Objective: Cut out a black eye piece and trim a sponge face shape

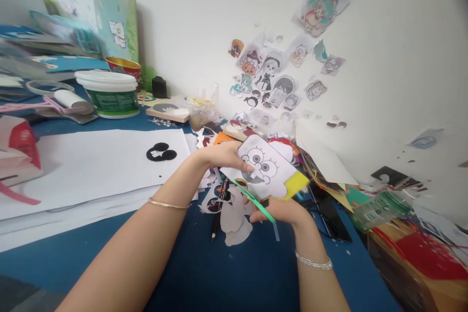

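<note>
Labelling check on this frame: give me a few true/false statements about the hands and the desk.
1. The left hand holds a cartoon face cutout. True.
2. The right hand is empty. False: it holds a green-handled tool against the cutout's lower edge.
3. A white tub stands at the back left of the blue table. True.
4. The black paper shape lies on the bare table. False: it lies on a white sheet.
5. The wall is bare. False: drawings and stickers are stuck on it.
</note>
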`<state>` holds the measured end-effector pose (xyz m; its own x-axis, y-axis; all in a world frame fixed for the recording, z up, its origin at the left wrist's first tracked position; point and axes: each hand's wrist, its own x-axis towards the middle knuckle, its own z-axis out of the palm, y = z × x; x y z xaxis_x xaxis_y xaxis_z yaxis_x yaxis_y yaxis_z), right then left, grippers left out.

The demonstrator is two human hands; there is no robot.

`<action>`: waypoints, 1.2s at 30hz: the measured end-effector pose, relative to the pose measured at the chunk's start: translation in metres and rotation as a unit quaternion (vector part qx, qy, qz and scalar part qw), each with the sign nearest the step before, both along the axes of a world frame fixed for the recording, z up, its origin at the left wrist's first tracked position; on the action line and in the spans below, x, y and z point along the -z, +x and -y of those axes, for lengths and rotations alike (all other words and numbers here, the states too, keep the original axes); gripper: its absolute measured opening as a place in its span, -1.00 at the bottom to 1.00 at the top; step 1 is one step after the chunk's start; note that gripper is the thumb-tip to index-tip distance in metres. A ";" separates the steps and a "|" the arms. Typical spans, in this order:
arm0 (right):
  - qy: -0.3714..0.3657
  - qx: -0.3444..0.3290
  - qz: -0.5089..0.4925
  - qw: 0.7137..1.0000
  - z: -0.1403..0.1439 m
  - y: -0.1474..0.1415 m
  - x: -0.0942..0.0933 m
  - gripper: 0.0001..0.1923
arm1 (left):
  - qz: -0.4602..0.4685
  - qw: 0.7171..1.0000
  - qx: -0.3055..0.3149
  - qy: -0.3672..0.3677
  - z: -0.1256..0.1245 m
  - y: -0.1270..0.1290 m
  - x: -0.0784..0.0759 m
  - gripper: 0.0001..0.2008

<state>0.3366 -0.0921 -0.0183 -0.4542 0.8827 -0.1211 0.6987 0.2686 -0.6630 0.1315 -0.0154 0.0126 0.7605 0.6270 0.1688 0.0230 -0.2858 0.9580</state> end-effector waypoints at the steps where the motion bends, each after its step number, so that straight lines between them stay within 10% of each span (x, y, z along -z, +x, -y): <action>1: -0.038 -0.014 0.009 0.999 0.003 0.000 -0.006 -0.64 | 0.018 0.999 -0.033 -0.003 -0.002 0.000 0.002 -0.60; 5: -0.058 -0.004 -0.072 0.996 0.013 0.003 -0.020 -0.59 | 0.079 0.983 -0.164 -0.022 -0.007 0.001 0.005 -0.56; 12: 0.022 0.070 -0.252 0.965 0.014 0.010 -0.016 -0.64 | 0.214 0.942 -0.223 -0.129 0.000 0.004 -0.002 -0.55; 18: 0.144 0.198 -0.437 0.866 0.004 -0.010 -0.005 -0.65 | 0.254 0.921 -0.237 -0.178 0.006 0.012 -0.005 -0.54; 36: 0.238 0.365 -0.473 0.766 -0.009 -0.046 0.006 -0.74 | 0.249 0.893 -0.343 -0.153 0.031 0.067 0.018 -0.51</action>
